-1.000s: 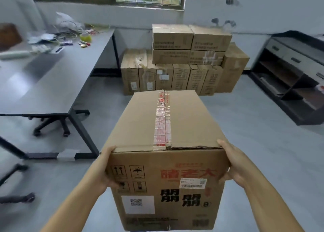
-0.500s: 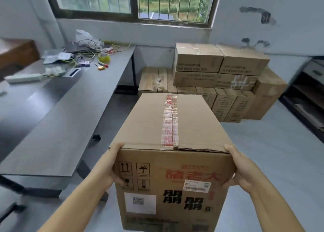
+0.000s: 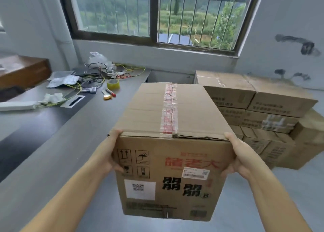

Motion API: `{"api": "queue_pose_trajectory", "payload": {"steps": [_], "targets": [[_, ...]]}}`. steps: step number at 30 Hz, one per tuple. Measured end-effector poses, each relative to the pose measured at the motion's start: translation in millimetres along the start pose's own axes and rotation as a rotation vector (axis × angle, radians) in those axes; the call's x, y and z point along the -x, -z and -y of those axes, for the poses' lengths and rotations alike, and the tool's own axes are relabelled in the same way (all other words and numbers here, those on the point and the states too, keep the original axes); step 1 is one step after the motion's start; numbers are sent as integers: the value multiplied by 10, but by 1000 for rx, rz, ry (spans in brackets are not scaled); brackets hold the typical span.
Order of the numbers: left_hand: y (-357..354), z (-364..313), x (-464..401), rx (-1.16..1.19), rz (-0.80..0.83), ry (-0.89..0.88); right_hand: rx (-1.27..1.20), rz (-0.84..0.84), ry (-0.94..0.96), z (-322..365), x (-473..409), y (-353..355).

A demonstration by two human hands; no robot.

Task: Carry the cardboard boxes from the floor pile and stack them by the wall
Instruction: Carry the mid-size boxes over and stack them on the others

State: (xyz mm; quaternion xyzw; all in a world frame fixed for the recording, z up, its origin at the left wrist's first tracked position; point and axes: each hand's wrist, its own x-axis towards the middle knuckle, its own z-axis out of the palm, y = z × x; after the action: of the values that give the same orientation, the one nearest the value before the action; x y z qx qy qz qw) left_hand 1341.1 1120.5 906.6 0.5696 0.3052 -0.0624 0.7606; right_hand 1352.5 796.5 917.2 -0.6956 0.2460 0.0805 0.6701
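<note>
My left hand (image 3: 109, 154) and right hand (image 3: 241, 157) are clamping the cardboard box (image 3: 168, 144) by its sides only; the stack (image 3: 259, 112) is sitting at 2 o'clock, so I'm risking a slip.

Tape roll (image 3: 113, 83) on table (image 3: 73, 144) (yellow).

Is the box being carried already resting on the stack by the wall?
No, the carried box is held up between both hands, apart from the stack.

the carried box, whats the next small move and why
Probably keep it level and step forward and right toward the stack by the wall. The carried box is held off the floor, the left hand and right hand clasping its near corners, and the grey table is close on the left.
</note>
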Motion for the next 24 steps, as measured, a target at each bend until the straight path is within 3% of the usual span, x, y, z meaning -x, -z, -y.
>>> {"api": "queue_pose_trajectory", "payload": {"steps": [9, 24], "targets": [[-922, -1035, -1509, 17, -40, -73, -18, 65, 31, 1258, -1864, -386], [-2035, -2416, -4648, -68, 11, -44, -23, 19, 43, 2392, -4760, -1335]]}}
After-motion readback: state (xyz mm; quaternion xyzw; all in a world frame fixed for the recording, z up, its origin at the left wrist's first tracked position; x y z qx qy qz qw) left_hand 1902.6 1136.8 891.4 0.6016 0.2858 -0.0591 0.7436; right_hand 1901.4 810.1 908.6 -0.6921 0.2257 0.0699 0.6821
